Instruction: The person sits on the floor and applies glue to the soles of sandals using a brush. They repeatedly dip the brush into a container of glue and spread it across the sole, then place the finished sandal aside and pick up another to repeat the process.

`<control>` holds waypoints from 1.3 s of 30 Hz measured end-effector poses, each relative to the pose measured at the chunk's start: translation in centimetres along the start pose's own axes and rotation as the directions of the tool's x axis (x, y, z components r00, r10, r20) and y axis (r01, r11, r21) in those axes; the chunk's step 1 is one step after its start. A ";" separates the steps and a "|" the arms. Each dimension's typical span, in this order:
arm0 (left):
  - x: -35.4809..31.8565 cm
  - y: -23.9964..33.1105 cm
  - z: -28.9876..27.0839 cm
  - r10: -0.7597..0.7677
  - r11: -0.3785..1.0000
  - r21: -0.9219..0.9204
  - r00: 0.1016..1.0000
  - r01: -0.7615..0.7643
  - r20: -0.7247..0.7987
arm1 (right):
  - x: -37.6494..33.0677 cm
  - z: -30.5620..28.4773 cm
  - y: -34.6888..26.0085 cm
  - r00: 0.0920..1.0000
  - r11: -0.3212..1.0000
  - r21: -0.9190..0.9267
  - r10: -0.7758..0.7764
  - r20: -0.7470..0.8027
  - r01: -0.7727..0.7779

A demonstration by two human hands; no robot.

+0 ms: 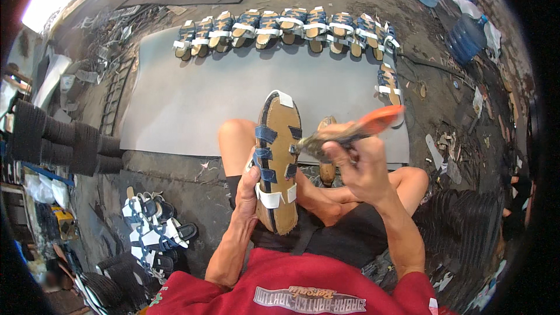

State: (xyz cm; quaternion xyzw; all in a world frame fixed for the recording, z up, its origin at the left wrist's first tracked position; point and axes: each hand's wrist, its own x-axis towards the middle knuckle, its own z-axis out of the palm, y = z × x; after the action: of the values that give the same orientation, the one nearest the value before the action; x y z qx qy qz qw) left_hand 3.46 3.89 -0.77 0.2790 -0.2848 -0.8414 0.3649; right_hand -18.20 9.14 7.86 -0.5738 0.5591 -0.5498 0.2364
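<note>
on a grey sheet [233, 99], sandals [268, 30] are lined up. above the lap [341, 234], one blue-strapped sandal [280, 160] is held by the left hand [249, 189], likely steadied for the orange-handled tool [376, 121] gripped by the right hand [363, 166].

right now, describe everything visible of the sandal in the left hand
The left hand grips the sandal, its length running up the picture, its tan, fibrous-looking face showing. Blue strap ends fold over both sides; white pieces sit at top and lower down. The right hand aims an orange-handled tool at its right edge; contact is unclear.
</note>
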 end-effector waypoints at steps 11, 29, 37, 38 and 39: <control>-1.0 -0.3 -0.5 -0.147 0.972 -0.187 0.989 0.140 -0.026 | -0.9 0.2 1.4 0.959 0.904 -0.339 -0.204 0.198 0.262; -1.5 -1.5 -2.9 -0.200 0.970 -0.145 0.980 0.195 -0.023 | -0.9 3.1 -1.9 0.903 0.852 -0.334 -0.313 0.295 0.404; -1.4 -0.5 -0.6 -0.155 0.988 -0.014 0.983 0.157 0.095 | 3.6 0.7 0.9 0.966 0.859 -0.456 -0.258 0.006 0.232; -1.8 -0.7 -0.8 -0.165 0.985 -0.028 0.982 0.168 0.089 | 4.2 0.3 1.0 0.969 0.851 -0.487 -0.245 -0.036 0.197; -2.0 -1.0 -1.0 -0.169 0.984 -0.045 0.982 0.173 0.084 | 4.9 -0.3 1.0 0.968 0.840 -0.516 -0.238 -0.074 0.167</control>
State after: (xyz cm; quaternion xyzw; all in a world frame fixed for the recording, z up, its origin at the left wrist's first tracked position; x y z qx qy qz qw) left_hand 4.86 5.71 -1.60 0.2592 -0.2521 -0.8872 0.2866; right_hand -19.94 4.62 8.89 -0.6331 0.6342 -0.4433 -0.0203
